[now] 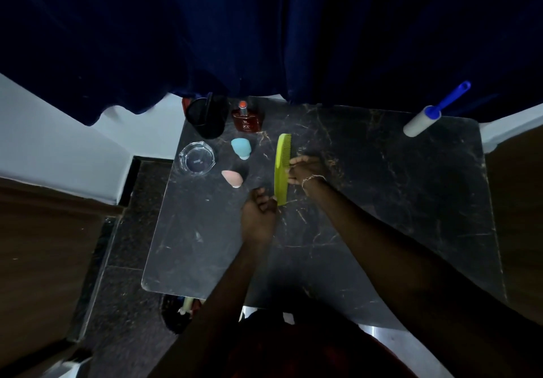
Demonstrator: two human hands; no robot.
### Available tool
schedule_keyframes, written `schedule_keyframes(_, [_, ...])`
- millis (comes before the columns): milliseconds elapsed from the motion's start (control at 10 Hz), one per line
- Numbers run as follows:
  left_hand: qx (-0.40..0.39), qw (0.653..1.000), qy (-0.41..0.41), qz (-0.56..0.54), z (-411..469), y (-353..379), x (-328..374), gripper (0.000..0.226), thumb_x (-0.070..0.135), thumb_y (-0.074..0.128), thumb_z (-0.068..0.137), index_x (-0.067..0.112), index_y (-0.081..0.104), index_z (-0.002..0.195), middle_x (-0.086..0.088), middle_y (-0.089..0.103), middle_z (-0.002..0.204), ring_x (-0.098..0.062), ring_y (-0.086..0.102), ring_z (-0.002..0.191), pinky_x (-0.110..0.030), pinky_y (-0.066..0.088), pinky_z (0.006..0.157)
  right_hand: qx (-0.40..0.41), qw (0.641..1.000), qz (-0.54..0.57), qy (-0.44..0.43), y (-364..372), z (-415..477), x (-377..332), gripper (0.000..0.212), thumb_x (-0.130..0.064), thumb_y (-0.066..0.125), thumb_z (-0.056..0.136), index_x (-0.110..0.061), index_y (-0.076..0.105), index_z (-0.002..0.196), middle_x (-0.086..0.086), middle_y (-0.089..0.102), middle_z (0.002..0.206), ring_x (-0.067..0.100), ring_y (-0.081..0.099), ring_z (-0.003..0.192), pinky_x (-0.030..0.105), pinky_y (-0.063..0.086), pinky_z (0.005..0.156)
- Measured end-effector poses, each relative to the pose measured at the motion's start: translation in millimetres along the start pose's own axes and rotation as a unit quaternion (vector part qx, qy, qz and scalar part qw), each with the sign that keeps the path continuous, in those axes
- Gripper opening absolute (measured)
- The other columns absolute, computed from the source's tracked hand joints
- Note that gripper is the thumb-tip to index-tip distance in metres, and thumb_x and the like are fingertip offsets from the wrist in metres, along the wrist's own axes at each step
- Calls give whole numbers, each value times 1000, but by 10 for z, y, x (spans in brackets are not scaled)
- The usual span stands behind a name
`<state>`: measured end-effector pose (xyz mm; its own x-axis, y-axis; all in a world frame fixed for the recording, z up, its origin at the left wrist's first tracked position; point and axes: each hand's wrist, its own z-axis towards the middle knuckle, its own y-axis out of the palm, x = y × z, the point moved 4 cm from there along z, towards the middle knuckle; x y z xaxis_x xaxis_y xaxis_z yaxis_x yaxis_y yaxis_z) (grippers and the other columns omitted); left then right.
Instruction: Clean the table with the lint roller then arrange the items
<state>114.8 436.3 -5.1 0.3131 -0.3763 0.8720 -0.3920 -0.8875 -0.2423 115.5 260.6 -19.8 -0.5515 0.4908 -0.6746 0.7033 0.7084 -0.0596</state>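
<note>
A green comb (281, 166) lies lengthwise on the dark marble table (382, 201). My right hand (305, 170) pinches its right side near the middle. My left hand (260, 210) has curled fingers at the comb's near end and touches it. The lint roller (426, 117), white with a blue handle, lies at the table's far right corner. At the far left stand a black cup (205, 117) and a brown perfume bottle (246, 119). Nearer lie a glass ashtray (196, 158), a blue sponge (241, 148) and a pink sponge (232, 178).
A dark blue curtain (264, 39) hangs behind the table's far edge. White wall and dark floor tiles (123, 230) lie to the left. Wooden furniture (44, 245) stands at the lower left and another piece at the right edge.
</note>
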Motion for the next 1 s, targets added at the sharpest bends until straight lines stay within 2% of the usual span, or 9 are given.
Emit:
schedule_keyframes(200, [0, 1000, -2, 11, 16, -142, -45, 24, 6, 67, 94, 13, 61, 116, -17, 72, 107, -24, 70, 99, -9, 48, 78, 16, 1000, -24, -10, 172, 186, -58, 26, 14, 63, 86, 3, 60, 109, 24, 62, 99, 30, 62, 90, 44, 57, 78])
schedule_keyframes(300, [-9, 1000, -2, 22, -3, -183, -58, 24, 2, 66, 93, 11, 61, 115, -21, 71, 107, -17, 66, 92, -7, 47, 75, 30, 997, -60, -34, 157, 201, -30, 27, 13, 66, 83, 7, 61, 109, 29, 65, 105, 33, 65, 93, 54, 56, 89])
schedule_keyframes(400, [0, 999, 10, 38, -14, -223, -67, 23, 4, 69, 92, 10, 62, 113, -22, 71, 104, -12, 63, 85, -2, 45, 69, 68, 960, -243, -123, 125, 126, -71, 28, 2, 72, 82, 7, 63, 108, 25, 69, 111, 34, 67, 104, 44, 53, 96])
schedule_keyframes(500, [-16, 993, 52, 104, -25, -237, -65, 27, 11, 70, 93, 6, 63, 119, -13, 71, 108, -7, 65, 85, -5, 46, 77, 47, 885, -415, -205, 184, -22, -38, 39, -16, 70, 87, -1, 60, 122, 18, 64, 124, 31, 58, 119, 36, 45, 102])
schedule_keyframes(600, [-101, 958, 142, 229, 53, -143, -59, 39, 20, 66, 95, 11, 60, 132, -9, 65, 129, -22, 63, 116, -33, 49, 102, 23, 799, -545, -253, 217, -106, 132, 51, -24, 60, 91, -10, 48, 139, 9, 41, 150, 33, 35, 138, 37, 28, 116])
schedule_keyframes(700, [-221, 842, 196, 452, 173, 64, -184, 51, 37, 54, 101, 14, 52, 146, -6, 43, 157, -23, 34, 149, -32, 31, 119, 18, 752, -610, -251, 187, -115, 295, 60, -28, 55, 94, -18, 35, 150, -2, 23, 161, 35, 19, 145, 46, 27, 117])
schedule_keyframes(800, [-272, 774, 174, 544, 199, 122, -306, 65, 50, 49, 101, 11, 43, 152, -7, 25, 166, -29, 13, 156, -43, 27, 124, 18, 751, -623, -216, 187, -140, 357, 61, -33, 52, 96, -24, 29, 153, -12, 16, 162, 32, 14, 147, 55, 32, 112])
schedule_keyframes(900, [-260, 810, 147, 504, 143, 75, -306, 79, 50, 56, 97, 13, 25, 160, -9, 16, 168, -33, 11, 156, -53, 38, 116, 10, 783, -585, -210, 183, -149, 375, 64, -29, 52, 97, -22, 25, 154, -9, 17, 163, 32, 16, 147, 55, 30, 114])
schedule_keyframes(1000, [-241, 800, 205, 510, 75, 4, -245, 77, 46, 56, 97, 15, 25, 159, -9, 17, 167, -34, 16, 155, -52, 43, 113, 48, 815, -529, -234, 80, -234, 383, 66, -27, 53, 94, -17, 28, 154, 2, 25, 161, 34, 24, 146, 50, 30, 116])
